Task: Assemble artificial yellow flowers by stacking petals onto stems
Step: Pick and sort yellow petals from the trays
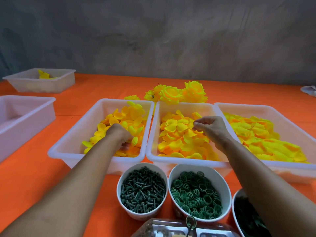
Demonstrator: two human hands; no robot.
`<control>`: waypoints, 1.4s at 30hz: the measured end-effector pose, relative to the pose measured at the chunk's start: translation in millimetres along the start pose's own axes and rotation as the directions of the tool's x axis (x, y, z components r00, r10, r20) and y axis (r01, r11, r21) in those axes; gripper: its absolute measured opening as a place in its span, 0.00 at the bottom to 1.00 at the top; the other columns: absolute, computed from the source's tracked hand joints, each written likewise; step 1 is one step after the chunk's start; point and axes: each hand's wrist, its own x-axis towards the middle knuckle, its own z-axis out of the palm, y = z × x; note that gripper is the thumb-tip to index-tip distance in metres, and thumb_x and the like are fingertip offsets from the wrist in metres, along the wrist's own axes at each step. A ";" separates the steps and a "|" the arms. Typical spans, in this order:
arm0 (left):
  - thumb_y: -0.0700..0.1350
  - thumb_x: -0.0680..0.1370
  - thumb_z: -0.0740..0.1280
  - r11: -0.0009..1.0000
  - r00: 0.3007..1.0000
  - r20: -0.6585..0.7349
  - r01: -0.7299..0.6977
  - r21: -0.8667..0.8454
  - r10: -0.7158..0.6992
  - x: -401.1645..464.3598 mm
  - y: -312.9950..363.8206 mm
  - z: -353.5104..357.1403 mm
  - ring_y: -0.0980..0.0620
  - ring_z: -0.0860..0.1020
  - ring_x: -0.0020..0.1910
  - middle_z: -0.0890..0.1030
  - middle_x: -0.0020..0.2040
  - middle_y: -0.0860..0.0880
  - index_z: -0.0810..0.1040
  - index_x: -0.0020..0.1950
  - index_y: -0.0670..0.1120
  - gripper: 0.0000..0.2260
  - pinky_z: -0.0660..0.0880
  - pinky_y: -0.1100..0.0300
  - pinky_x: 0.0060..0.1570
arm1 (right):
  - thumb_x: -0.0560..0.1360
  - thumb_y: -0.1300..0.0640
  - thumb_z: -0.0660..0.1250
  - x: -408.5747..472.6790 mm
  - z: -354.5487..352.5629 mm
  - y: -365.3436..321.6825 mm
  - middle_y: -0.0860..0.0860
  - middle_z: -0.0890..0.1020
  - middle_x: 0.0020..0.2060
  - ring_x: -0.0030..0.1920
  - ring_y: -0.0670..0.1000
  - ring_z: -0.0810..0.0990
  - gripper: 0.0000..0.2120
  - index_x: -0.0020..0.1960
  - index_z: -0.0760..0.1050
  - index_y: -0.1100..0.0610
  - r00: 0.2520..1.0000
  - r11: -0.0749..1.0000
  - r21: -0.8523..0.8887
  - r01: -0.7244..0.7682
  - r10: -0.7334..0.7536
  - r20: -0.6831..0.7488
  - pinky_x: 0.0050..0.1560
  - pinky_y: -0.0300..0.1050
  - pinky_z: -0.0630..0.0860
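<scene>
Reaching Into Two Petal Trays at Once: Watch the Pick

Digging your left hand [119, 134] into the left tray [68, 142], you have its fingers curled down among the petals [126, 120]; whether they have closed on one or on several cannot be told, since the fingertips are buried. Your right hand [208, 128] hovers over the middle tray [154, 134] with thumb and fingers drawn together in a pinch; anything held there is too small to make out.

What could go wrong, as a judgement:
- The petals lie loose and overlapping, so a blind grab on the left is likely to lift two or three stuck together.
- Working both trays at once invites mixing petal types between them, which would spoil the stacking order on a stem.
- Both forearms pass just above the cups; a dropped wrist could tip them and scatter small parts across the orange surface [34, 177].

Containers and contents:
- Left, middle and right tray [290, 120]: yellow petals, the right one's lying flattest.
- Two more trays at far left: the back one [56, 82] shows a few yellow pieces; the nearer one [42, 108] shows no contents from here.
- Near cups: one [123, 178] holds dark green stems [142, 190], the next [222, 185] green rings [195, 195]; a third [235, 202] at the right edge holds something dark green, unclear.
- Finished flowers [177, 93] lie on the surface behind the trays.
</scene>
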 end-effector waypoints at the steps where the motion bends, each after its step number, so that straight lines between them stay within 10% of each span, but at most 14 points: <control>1: 0.32 0.72 0.71 1.000 1.000 -0.007 0.004 0.003 -0.004 0.4 -0.7 0.0 0.45 0.74 0.29 0.77 0.37 0.38 0.74 0.38 0.36 0.07 0.77 0.50 0.35 | 0.74 0.64 0.69 0.2 -0.3 0.3 0.56 0.83 0.38 0.35 0.44 0.80 0.02 0.45 0.81 0.59 1.000 1.000 -0.010 -0.001 0.001 -0.006 0.32 0.35 0.70; 13: 0.39 0.73 0.71 0.994 0.994 -0.094 -0.039 0.106 0.049 2.4 -2.3 1.4 0.42 0.78 0.35 0.79 0.38 0.38 0.77 0.43 0.36 0.06 0.80 0.48 0.42 | 0.73 0.60 0.70 10.3 15.8 8.2 0.53 0.73 0.67 0.68 0.55 0.70 0.23 0.67 0.73 0.54 0.958 0.758 -0.594 0.269 -0.149 0.244 0.65 0.48 0.67; 21: 0.45 0.72 0.70 0.890 0.956 -0.188 -0.123 0.440 0.225 -5.5 9.2 -8.1 0.41 0.77 0.46 0.81 0.48 0.42 0.80 0.49 0.40 0.10 0.71 0.56 0.40 | 0.67 0.51 0.76 2.7 3.6 0.6 0.52 0.83 0.45 0.40 0.48 0.77 0.11 0.46 0.83 0.56 0.975 0.838 -0.498 0.222 -0.182 0.128 0.42 0.42 0.70; 31: 0.45 0.74 0.69 0.762 0.746 -0.247 -0.493 0.421 0.619 -30.3 58.2 15.9 0.40 0.76 0.57 0.80 0.56 0.38 0.81 0.55 0.40 0.12 0.71 0.52 0.53 | 0.69 0.57 0.74 -7.3 13.9 2.4 0.52 0.84 0.45 0.48 0.54 0.80 0.06 0.45 0.84 0.55 0.953 0.651 -0.712 0.263 -0.061 0.296 0.41 0.40 0.69; 37: 0.43 0.75 0.69 0.728 0.693 -0.226 -0.641 0.243 0.685 -24.6 51.7 50.0 0.42 0.80 0.48 0.83 0.48 0.42 0.82 0.48 0.40 0.07 0.73 0.55 0.47 | 0.71 0.65 0.68 -2.7 4.7 -3.8 0.52 0.77 0.31 0.32 0.49 0.72 0.04 0.39 0.80 0.60 0.997 0.962 -0.271 0.034 -0.014 0.075 0.32 0.41 0.64; 42: 0.41 0.74 0.70 0.705 0.661 -0.282 -0.703 0.090 0.695 -21.4 46.3 54.9 0.47 0.79 0.39 0.83 0.40 0.43 0.83 0.44 0.39 0.05 0.71 0.60 0.40 | 0.75 0.65 0.62 1.3 1.7 -7.1 0.64 0.80 0.38 0.38 0.59 0.78 0.06 0.46 0.77 0.66 0.993 0.970 0.222 -0.104 0.115 -0.040 0.40 0.52 0.75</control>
